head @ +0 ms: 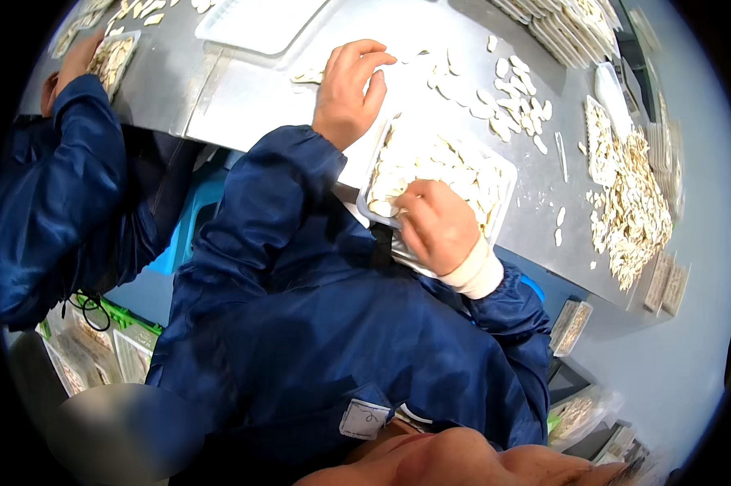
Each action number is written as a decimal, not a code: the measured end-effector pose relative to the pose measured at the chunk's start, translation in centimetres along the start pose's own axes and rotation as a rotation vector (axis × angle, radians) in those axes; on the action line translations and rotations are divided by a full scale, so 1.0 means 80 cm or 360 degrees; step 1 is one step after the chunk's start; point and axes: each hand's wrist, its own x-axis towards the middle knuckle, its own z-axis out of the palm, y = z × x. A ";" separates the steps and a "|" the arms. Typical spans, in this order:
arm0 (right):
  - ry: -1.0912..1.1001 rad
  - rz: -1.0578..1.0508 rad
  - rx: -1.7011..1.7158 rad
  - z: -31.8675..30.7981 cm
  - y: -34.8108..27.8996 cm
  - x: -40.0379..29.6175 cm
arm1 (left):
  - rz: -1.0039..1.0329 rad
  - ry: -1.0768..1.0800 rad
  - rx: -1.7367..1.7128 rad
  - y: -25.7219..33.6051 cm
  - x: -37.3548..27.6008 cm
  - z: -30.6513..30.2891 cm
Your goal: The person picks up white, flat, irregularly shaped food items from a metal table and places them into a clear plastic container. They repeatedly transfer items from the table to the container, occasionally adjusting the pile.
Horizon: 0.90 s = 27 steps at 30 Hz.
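Observation:
A clear plastic tray [506, 193] full of pale, flat, dried-looking slices [456, 161] sits at the table's near edge, in front of my body. My right hand [441, 228], in a white cuff, reaches over the tray's near left corner. Its fingers are bent down among the slices, and whether they grip one is hidden. Farther forward and left, my left hand [353, 88] hovers over or rests on the brightly lit tabletop, fingers curved and apart, nothing visible in them. Loose slices [511, 100] lie scattered right of it; a few pieces [308, 77] lie by its wrist.
A large heap of slices [635, 206] lies at the right, beside a filled tray [599, 143]. Stacked trays [566, 30] stand at the far right. A white tray [256, 24] lies at the far left. A co-worker's hand [77, 67] holds a filled tray [113, 61].

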 end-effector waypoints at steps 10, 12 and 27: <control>0.0216 0.0475 0.0078 -0.081 0.056 0.003 | -0.0027 -0.0002 0.0035 0.010 0.007 -0.001; 0.0278 0.0443 0.0281 -0.061 0.057 0.002 | -0.0056 0.0000 0.0011 0.012 0.007 -0.002; 0.0388 0.0876 0.1823 -0.002 0.020 -0.024 | -0.1266 -0.0153 -0.1582 0.117 -0.063 -0.081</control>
